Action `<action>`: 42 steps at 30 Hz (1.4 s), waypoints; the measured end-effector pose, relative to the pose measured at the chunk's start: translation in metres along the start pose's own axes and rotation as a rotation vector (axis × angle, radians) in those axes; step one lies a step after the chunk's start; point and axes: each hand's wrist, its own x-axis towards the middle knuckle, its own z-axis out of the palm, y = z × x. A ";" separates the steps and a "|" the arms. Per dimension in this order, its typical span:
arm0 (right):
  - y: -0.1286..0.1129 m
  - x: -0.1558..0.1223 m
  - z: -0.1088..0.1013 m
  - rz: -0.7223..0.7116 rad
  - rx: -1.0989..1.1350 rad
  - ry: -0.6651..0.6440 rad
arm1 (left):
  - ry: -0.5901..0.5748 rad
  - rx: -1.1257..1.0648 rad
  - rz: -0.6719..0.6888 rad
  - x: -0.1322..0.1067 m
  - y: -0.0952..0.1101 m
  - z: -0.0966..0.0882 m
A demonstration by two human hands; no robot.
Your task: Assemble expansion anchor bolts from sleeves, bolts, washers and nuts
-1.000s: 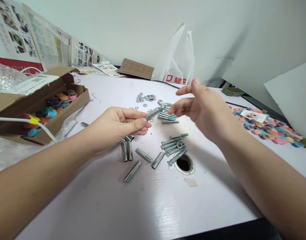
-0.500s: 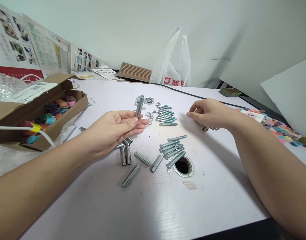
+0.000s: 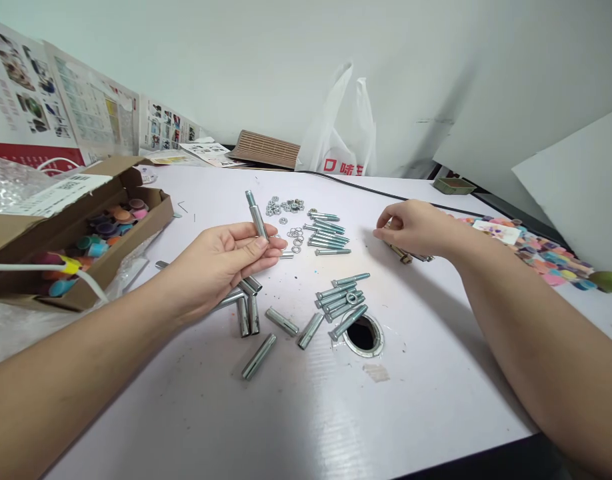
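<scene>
My left hand (image 3: 225,260) pinches an expansion bolt (image 3: 257,217) between thumb and fingers, its threaded end pointing up out of the metal sleeve. To the right, my right hand (image 3: 417,228) hangs low over some brass-coloured bolts (image 3: 400,253), fingers curled in; what they hold, if anything, is hidden. Several loose metal sleeves (image 3: 259,357) lie below my left hand. Silver bolts (image 3: 331,235) form a far group, and a nearer group of bolts (image 3: 342,300) has a washer on top. Hex nuts (image 3: 286,207) and thin washers (image 3: 297,240) are scattered beyond my left fingertips.
A round cable hole (image 3: 379,343) opens beside the nearer bolts. On the left stands a cardboard box (image 3: 151,217) of small coloured pots, with bubble wrap around it. More coloured pieces (image 3: 551,257) spread at the right. A white plastic bag (image 3: 331,140) and black cable (image 3: 356,183) are behind.
My left hand has shifted slightly left, and the expansion bolt now leans left instead of right. My right hand stays over the brass-coloured bolts. The whole view has moved a little.
</scene>
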 end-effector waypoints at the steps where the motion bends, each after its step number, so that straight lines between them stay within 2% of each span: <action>1: -0.004 -0.004 0.000 -0.078 0.038 -0.056 | -0.002 0.013 0.003 0.000 -0.001 -0.001; 4: -0.017 -0.015 0.001 -0.365 0.136 -0.250 | -0.012 0.064 0.013 0.001 -0.003 -0.001; 7: -0.030 -0.024 0.008 -0.521 0.183 -0.385 | -0.032 0.132 0.047 0.002 -0.004 -0.002; 13: -0.040 -0.023 0.026 -0.584 0.195 -0.511 | -0.048 0.292 0.055 0.002 -0.005 -0.004; 20: -0.041 -0.022 0.021 -0.511 0.212 -0.521 | -0.051 0.502 0.088 -0.004 0.000 0.000; 22: -0.045 -0.023 0.020 -0.506 0.292 -0.483 | -0.035 0.606 0.132 -0.005 -0.001 -0.001; 24: -0.053 -0.024 0.022 -0.506 0.482 -0.362 | -0.011 0.715 0.195 -0.006 -0.002 -0.003; 27: -0.076 -0.025 0.033 -0.495 0.863 -0.110 | -0.003 0.846 0.249 -0.006 -0.004 -0.006; 30: -0.102 -0.025 0.045 -0.454 1.041 -0.026 | -0.020 0.928 0.304 -0.006 -0.003 -0.006; 34: -0.120 -0.023 0.054 -0.454 1.122 -0.037 | -0.018 1.012 0.368 -0.007 0.000 -0.006; 38: -0.120 -0.024 0.053 -0.463 1.132 -0.083 | -0.023 1.022 0.411 -0.009 0.002 -0.005; 40: -0.116 -0.023 0.052 -0.449 1.067 -0.030 | -0.030 0.965 0.406 -0.009 0.002 -0.005; 42: -0.111 -0.021 0.051 -0.431 0.952 0.084 | -0.026 0.889 0.378 -0.009 0.001 -0.004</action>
